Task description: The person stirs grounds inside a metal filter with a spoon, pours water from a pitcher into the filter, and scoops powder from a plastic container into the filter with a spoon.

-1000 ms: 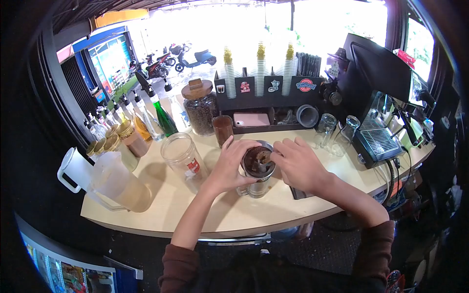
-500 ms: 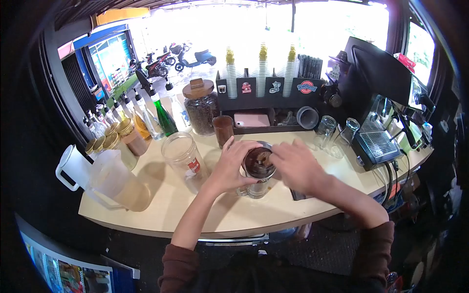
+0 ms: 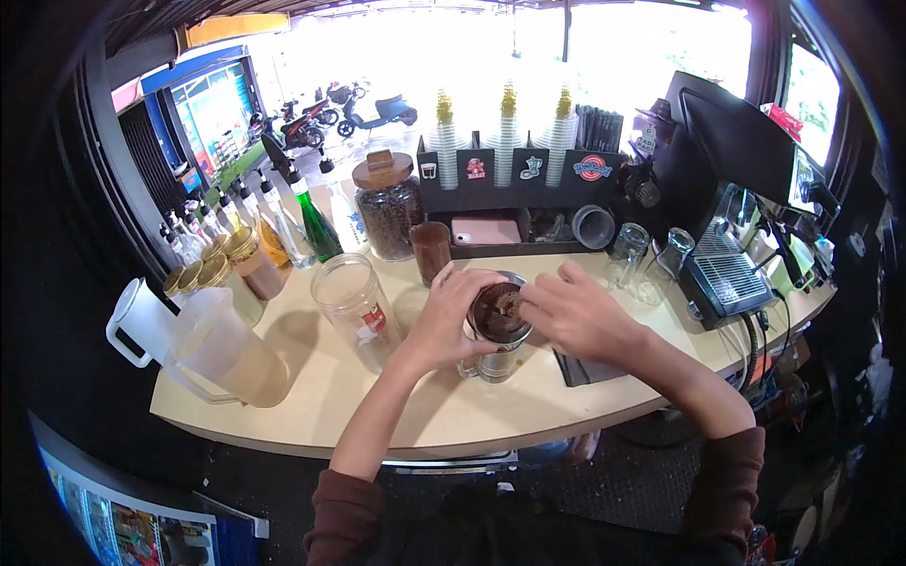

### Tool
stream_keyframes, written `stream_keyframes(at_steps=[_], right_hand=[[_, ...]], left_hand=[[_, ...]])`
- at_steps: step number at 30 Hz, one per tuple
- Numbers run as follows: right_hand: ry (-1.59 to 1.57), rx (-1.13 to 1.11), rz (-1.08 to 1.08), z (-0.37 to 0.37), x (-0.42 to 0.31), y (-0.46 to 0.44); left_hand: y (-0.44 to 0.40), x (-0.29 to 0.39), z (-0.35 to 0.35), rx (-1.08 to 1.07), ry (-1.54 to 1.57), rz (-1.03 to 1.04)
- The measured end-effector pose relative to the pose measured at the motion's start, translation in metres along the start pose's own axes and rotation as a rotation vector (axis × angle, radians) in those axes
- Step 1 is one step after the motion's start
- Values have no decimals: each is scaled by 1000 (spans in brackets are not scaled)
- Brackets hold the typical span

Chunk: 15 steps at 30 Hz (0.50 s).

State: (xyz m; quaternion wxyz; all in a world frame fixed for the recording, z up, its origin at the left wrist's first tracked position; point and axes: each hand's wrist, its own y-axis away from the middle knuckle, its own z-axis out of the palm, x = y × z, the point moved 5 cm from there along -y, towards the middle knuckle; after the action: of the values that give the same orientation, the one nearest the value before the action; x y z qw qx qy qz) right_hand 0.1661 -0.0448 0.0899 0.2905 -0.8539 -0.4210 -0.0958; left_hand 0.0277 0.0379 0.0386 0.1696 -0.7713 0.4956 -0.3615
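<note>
A round, metal-rimmed vessel [image 3: 511, 278] holding dark brown, wet-looking contents [image 3: 493, 316] sits on a clear glass mug [image 3: 497, 367]. My left hand [image 3: 448, 321] wraps its thumb and fingers around the vessel's side. Over the vessel's right rim, my right hand [image 3: 578, 316] is closed in a pinch; whatever thin thing it grips is hidden by the fingers. Behind my left hand stands a glass of brown powder or liquid [image 3: 431, 253]. A tall clear jar [image 3: 357, 311] with a red label is to the left.
Two pitchers, a white one [image 3: 149, 325] and a translucent one [image 3: 231, 354], stand left. Pump bottles [image 3: 316, 222] and a coffee bean jar [image 3: 389, 217] line the back, beside a cup organizer [image 3: 519, 170]. Upturned glasses [image 3: 628, 255], a black cloth [image 3: 590, 371] and an espresso machine [image 3: 731, 274] lie right.
My right hand has shifted slightly at the vessel's rim, and more of the black cloth under the forearm shows. My left hand keeps its hold in the same place.
</note>
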Motion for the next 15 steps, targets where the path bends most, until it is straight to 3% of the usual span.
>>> stream_keyframes(at_steps=[8, 15], right_hand=[[105, 12, -11, 1, 0, 9], [-33, 68, 33, 7, 1, 3]], left_hand=[[-1, -3, 1, 4, 10, -6], [-2, 0, 1, 1, -31, 15]])
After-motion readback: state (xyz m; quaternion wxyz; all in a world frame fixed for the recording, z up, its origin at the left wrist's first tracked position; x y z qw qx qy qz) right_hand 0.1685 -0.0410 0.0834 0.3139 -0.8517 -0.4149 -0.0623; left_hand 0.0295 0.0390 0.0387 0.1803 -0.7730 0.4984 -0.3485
